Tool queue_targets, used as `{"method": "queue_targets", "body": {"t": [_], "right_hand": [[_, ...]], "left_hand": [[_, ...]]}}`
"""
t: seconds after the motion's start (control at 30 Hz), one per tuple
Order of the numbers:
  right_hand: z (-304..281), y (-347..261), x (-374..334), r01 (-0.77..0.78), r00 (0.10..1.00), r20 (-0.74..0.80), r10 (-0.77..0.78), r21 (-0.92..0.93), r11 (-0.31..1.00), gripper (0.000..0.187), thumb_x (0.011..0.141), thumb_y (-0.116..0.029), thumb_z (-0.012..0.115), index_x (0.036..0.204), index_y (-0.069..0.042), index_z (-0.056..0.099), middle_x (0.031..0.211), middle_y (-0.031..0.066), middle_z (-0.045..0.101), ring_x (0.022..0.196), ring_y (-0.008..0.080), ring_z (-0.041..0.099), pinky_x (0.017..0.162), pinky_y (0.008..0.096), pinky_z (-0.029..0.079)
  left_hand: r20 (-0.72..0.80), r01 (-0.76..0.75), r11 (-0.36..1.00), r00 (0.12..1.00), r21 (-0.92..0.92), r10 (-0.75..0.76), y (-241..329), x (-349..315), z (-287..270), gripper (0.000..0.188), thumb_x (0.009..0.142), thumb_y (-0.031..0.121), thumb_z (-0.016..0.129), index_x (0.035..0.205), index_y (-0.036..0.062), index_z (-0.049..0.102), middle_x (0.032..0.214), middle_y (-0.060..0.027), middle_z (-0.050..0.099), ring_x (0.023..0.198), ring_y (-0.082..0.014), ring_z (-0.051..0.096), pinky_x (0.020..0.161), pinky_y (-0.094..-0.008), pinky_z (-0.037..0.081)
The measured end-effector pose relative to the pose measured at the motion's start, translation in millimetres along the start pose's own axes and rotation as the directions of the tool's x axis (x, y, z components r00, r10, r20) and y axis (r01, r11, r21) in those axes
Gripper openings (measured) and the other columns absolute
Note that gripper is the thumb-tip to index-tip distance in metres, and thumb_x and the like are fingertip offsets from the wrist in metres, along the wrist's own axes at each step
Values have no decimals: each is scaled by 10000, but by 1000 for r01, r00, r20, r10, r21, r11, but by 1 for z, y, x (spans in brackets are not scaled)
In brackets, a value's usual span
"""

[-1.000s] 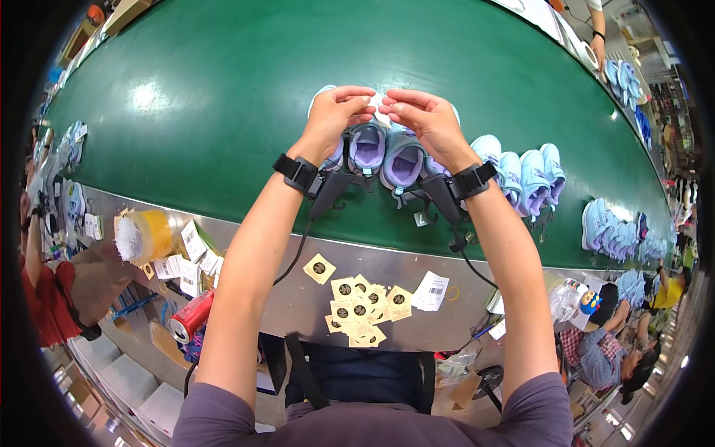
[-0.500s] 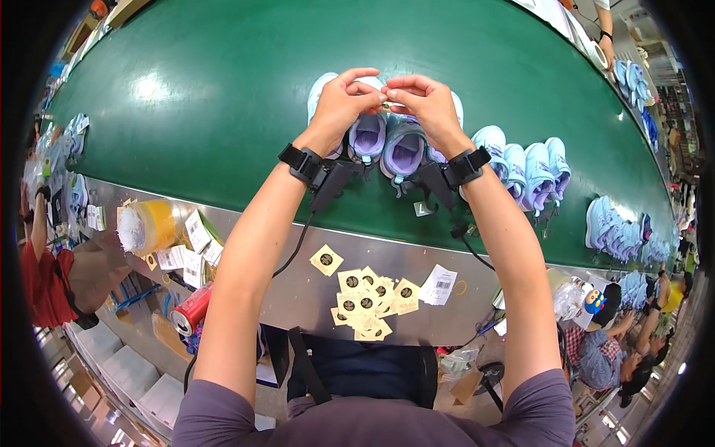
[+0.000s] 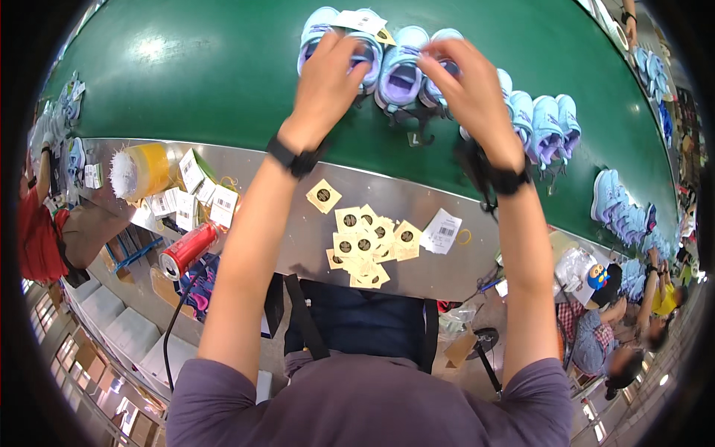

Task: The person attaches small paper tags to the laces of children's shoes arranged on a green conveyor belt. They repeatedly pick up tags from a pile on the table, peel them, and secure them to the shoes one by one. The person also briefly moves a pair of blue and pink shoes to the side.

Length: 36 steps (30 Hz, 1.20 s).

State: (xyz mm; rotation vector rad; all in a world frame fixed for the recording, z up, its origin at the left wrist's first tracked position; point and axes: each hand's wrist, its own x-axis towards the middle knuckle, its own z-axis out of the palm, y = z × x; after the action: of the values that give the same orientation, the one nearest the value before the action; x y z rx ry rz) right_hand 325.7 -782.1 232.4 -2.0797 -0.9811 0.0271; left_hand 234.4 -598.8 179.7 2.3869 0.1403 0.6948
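Pale blue shoes with lilac linings stand on the green belt ahead of me. My left hand (image 3: 324, 86), slightly blurred, is over the left pair, its fingers apart near the opening of a tagged shoe (image 3: 365, 41). A white barcode tag (image 3: 359, 20) and a small yellowish tag (image 3: 384, 36) lie across that shoe's top. To the right, my right hand (image 3: 469, 86) is over the neighbouring pair, thumb and fingers apart beside a shoe (image 3: 401, 74). Nothing shows between the fingers of either hand; whether they touch the shoes I cannot tell. Black straps circle both wrists.
Yellowish square tags (image 3: 361, 242) are heaped on the metal ledge (image 3: 298, 253), beside a white label (image 3: 441, 231). More barcode tags (image 3: 186, 205), a yellow spool (image 3: 153, 170) and a red can (image 3: 186, 249) are at left. Further shoes (image 3: 547, 127) stand to the right. Other people work at both sides.
My hands were pinched together over the shoes and have moved apart, the right one rightward. The white and yellowish tags now show on the left pair. The view has shifted, putting the ledge higher.
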Motion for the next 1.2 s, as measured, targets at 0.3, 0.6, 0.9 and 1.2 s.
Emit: {"method": "queue_targets", "body": {"t": [0.3,0.6,0.9,1.2], "right_hand": [[-32,-22,-258,-617,708,86,701,-406,674,251,774,-294,697,820,-64,607,742,70,617,658,272,606,570,371,449],[0,5,-304,-827,521,35,853,267,494,182,802,-170,677,855,-16,597,669,19,589,604,110,537,562,263,434],[-30,-41,-296,-599,615,152,774,728,333,124,882,-128,603,866,-5,589,733,-26,578,675,35,505,595,198,413],[-47,-45,-307,-499,561,-238,793,667,553,111,819,-81,656,820,9,591,692,7,608,629,40,539,563,207,439]], "left_hand": [[387,281,891,823,357,-415,37,-170,-54,317,675,177,748,851,-4,556,864,-121,541,781,-305,557,673,-379,452],[542,804,570,559,-170,-627,20,-173,-55,199,850,105,619,1020,5,641,898,-25,651,777,-93,592,696,-226,461],[530,777,407,627,-480,-571,120,-163,-18,267,828,24,634,1093,-4,607,895,-23,641,780,-72,593,701,-197,468],[804,776,-235,519,-586,-291,219,-167,53,143,896,80,576,1011,-5,570,950,-53,621,872,-134,594,775,-268,476]]}}
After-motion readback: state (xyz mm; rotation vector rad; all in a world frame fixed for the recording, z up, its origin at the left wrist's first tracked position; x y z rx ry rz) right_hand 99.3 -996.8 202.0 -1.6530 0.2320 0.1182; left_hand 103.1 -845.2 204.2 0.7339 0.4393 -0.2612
